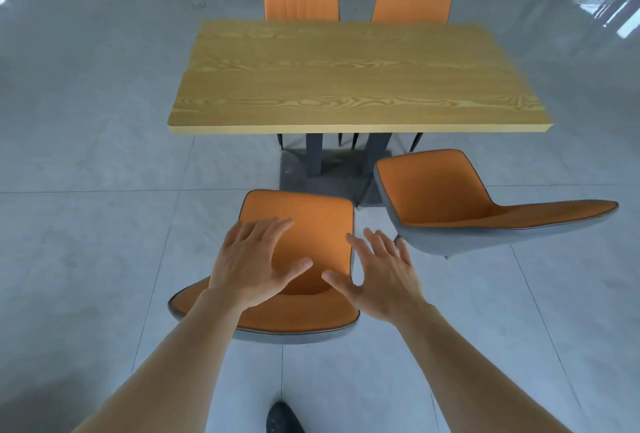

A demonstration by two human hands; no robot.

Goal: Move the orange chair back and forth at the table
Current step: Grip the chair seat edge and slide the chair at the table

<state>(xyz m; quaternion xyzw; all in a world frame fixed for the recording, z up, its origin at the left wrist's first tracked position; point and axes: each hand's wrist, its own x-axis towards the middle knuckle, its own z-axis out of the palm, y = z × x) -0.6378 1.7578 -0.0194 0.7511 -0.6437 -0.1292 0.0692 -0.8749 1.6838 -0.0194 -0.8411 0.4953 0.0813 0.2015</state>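
Soft, even daylight fills the scene, bright but not harsh. White glare streaks the glossy floor [86, 225] far beyond the hands [254, 264], toward the upper corners. Shadows are faint, pooling under the tabletop [353, 76] ahead of the hands. Wide-angle distortion bows the floor's tile lines, and the edges look slightly smeared.

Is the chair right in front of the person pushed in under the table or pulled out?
Pulled out. The near chair stands wholly clear of the table, with bare floor between them.
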